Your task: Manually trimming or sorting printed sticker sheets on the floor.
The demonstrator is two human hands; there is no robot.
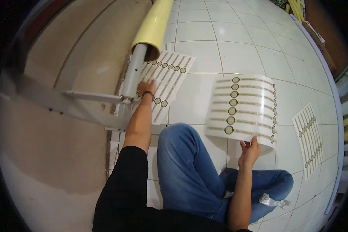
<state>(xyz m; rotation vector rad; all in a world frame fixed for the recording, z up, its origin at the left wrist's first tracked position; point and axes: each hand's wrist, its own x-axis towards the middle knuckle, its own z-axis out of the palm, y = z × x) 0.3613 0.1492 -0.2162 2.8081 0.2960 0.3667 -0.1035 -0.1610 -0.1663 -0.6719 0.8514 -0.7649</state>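
One big white tiled floor (197,98) spreads out below. A long yellow roll (154,25) is around a grey pole (134,71), near the floor's left edge. A bent sheet (245,106) with rows of round marks curves over the middle. Some flat sheets (174,79) lie by the left edge, partly hidden by the pole. A smaller-looking sheet (309,141) lies near the right edge. The right hand (249,155) pinches the bent sheet's near side. The left hand (147,87) is at the flat sheets; I can't tell if it grips. A dark band (147,93) circles its wrist.
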